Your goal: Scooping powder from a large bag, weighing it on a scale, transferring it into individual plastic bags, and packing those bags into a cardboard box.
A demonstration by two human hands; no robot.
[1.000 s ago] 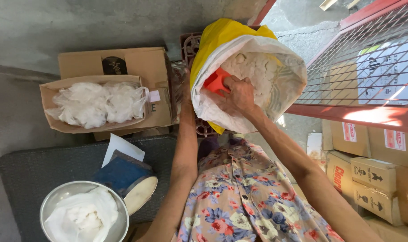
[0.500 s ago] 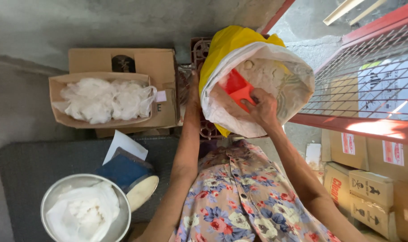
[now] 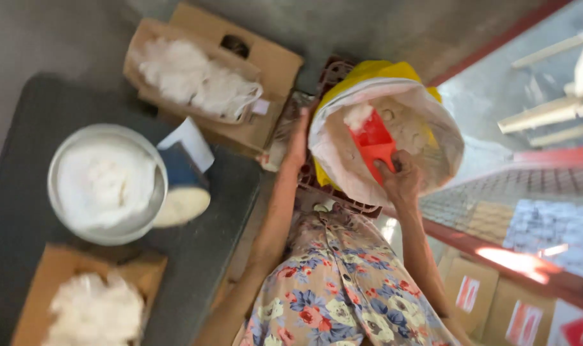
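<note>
Red plastic scoop point(image 3: 372, 138) sits inside the open mouth of a big sack point(image 3: 394, 144), its blade carrying a small heap of white powder point(image 3: 357, 116). The right hand point(image 3: 400, 178) grips the scoop's handle, fingers curled tight around it from below. The sack has a pale liner rolled back over a yellow outer skin and rests on what looks like a dark red crate point(image 3: 333, 192), though blur makes that hard to be sure of. The left hand point(image 3: 298, 142) lies flat against the sack's near rim, fingers straight and pressed together, steadying the edge.

Left of the sack, on a dark mat point(image 3: 22, 211), stands a round metal bowl point(image 3: 105, 186) full of white powder, with a blue-sided container point(image 3: 181, 186) tipped just beside it. Two cardboard boxes point(image 3: 195, 80) point(image 3: 80, 298) hold bunched white bags. A floral garment point(image 3: 342, 282) fills the bottom of the view
</note>
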